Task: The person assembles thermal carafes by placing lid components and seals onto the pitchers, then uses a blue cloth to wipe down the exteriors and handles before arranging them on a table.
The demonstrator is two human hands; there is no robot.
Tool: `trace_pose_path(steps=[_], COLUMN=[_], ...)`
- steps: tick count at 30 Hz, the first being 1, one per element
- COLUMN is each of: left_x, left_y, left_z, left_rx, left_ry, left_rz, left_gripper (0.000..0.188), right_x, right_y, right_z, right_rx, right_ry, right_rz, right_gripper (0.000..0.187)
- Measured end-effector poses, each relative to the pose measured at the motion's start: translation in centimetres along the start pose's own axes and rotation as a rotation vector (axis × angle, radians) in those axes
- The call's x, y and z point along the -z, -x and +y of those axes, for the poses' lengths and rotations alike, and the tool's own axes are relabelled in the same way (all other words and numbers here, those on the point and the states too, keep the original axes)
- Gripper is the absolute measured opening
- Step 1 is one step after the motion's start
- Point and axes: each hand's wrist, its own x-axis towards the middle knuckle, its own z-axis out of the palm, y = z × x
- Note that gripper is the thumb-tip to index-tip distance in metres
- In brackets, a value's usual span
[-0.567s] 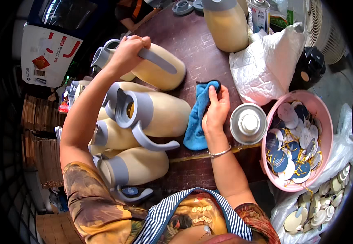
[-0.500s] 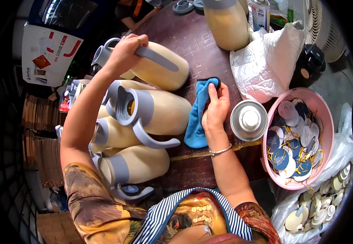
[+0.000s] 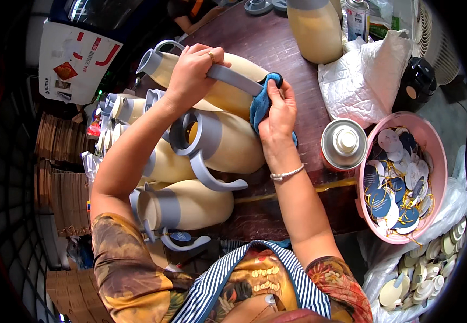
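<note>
My left hand is closed around the grey handle of a cream thermos jug, which lies tilted with its spout toward the far left. My right hand grips a blue cloth and presses it against the lower end of that handle, near the jug's base. Just below lies a second cream jug, its grey mouth uncovered and its handle toward me. Another jug rests on its side nearer the table's front edge. My left forearm partly hides more jugs behind it.
Right of the cloth stands a metal can, beside a pink basin of round tags with yellow strings. Beyond are a white padded bundle, a spray can and an upright jug. Cardboard stacks stand at left.
My right hand has brought the cloth up and left onto the jug's handle. My left hand and the held jug have shifted slightly right in the picture, as the whole view moved.
</note>
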Motion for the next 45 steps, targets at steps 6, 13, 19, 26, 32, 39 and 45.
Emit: trace_pose_path(steps=[6, 13, 19, 26, 32, 39, 45], left_x=[0.1, 0.1, 0.0, 0.2, 0.3, 0.1, -0.3], left_y=[0.1, 1.0, 1.2, 1.2, 1.2, 1.0, 1.0], left_z=[-0.3, -0.3, -0.4, -0.4, -0.4, 0.2, -0.7], left_rx=[0.003, 0.069, 0.049, 0.205, 0.135, 0.247, 0.089], left_ry=[-0.004, -0.058, -0.014, -0.004, -0.030, -0.048, -0.062], left_rz=[0.000, 0.023, 0.039, 0.000, 0.015, 0.042, 0.023], left_gripper=[0.022, 0.022, 0.018, 0.019, 0.017, 0.016, 0.017], right_x=[1.6, 1.4, 2.0, 1.8, 2.2, 2.1, 2.3], right_y=[1.4, 1.2, 1.4, 2.3, 1.8, 2.3, 1.5], right_z=[-0.3, 0.5, 0.0, 0.3, 0.3, -0.1, 0.1], right_rx=[-0.100, -0.126, -0.119, 0.692, 0.977, 0.514, 0.817], right_ry=[-0.044, -0.051, 0.024, 0.930, 1.118, 1.032, 1.038], right_rz=[0.109, -0.052, 0.172, -0.185, -0.215, 0.011, -0.163], right_gripper=[0.010, 0.012, 0.013, 0.027, 0.024, 0.016, 0.013])
